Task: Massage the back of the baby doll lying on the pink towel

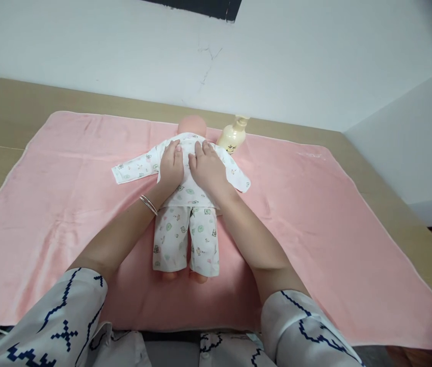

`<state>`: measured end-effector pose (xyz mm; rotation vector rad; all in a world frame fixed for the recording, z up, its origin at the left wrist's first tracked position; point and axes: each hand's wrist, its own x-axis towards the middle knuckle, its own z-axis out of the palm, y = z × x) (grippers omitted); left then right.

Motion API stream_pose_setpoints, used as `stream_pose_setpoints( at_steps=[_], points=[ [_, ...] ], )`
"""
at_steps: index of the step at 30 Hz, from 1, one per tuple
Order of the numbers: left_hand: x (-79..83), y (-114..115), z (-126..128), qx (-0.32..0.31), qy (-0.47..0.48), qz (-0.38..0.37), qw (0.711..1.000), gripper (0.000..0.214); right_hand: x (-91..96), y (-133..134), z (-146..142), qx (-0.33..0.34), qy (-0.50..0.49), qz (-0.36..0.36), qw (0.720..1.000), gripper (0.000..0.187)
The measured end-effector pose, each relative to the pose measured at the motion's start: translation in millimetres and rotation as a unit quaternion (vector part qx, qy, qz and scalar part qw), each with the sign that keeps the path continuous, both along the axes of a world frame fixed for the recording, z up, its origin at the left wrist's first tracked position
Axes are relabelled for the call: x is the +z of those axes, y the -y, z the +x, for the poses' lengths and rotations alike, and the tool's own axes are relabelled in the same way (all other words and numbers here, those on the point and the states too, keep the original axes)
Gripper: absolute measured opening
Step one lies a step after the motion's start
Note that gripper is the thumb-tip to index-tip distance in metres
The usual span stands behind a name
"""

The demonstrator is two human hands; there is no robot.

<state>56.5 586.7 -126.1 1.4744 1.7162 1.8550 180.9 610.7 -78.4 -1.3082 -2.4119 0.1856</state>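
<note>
A baby doll [192,126] lies face down, its bare head away from me and its feet toward me. It wears a white printed top [190,193] with long sleeves spread to both sides, and matching trousers [170,239]. My left hand [171,165] rests flat on the left of the doll's upper back, fingers stretched out. On the right of the back lies my right hand [207,167], also flat, with its fingers slightly apart. Neither hand grips anything. The doll's face is hidden.
Under the doll spreads a pink cloth [296,214] over a wooden table [17,109]. A cream pump bottle [233,135] stands just right of the doll's head. The white wall [124,56] rises behind the table's far edge.
</note>
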Motion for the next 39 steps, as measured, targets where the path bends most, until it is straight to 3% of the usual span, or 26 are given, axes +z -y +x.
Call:
stream_pose_setpoints(
  at_steps=[3,8,11,15,18,21,24,28,34,39],
  points=[
    [-0.2,0,0,0.003,-0.004,0.001,1.000,0.070,2.5,11,-6,0.049,0.010,0.030,0.998,0.051],
    [2.2,2,0,-0.010,-0.006,0.009,1.000,0.071,-3.9,-20,6,0.144,-0.043,-0.008,0.989,0.047],
    [1.7,1,0,-0.007,-0.003,0.005,1.000,0.070,-6.8,-25,10,0.097,-0.060,-0.016,0.993,0.051],
    [-1.7,0,0,0.009,-0.009,0.001,1.000,0.070,-0.4,0,1,0.012,-0.019,0.019,1.000,0.054],
    [-2.9,0,0,0.023,-0.026,0.006,0.999,0.069,4.4,7,-2,0.059,0.020,0.027,0.998,0.050],
    [-1.7,1,0,0.037,-0.076,0.026,0.996,0.065,2.1,-8,3,0.109,-0.001,0.001,0.994,0.049],
    [-0.9,0,-1,0.032,-0.123,0.016,0.992,0.057,-2.8,-19,10,0.074,-0.052,-0.009,0.996,0.053],
    [-3.4,-7,-5,0.024,-0.155,-0.047,0.987,0.053,-3.4,-12,10,0.001,-0.077,0.031,0.997,0.047],
    [-8.4,-15,-13,-0.022,-0.170,-0.075,0.982,0.053,-8.6,-21,12,0.028,-0.087,0.024,0.995,0.053],
    [-5.6,-14,-14,-0.037,-0.208,-0.094,0.973,0.051,-15.6,-36,14,0.083,-0.034,0.013,0.996,0.058]
  ],
)
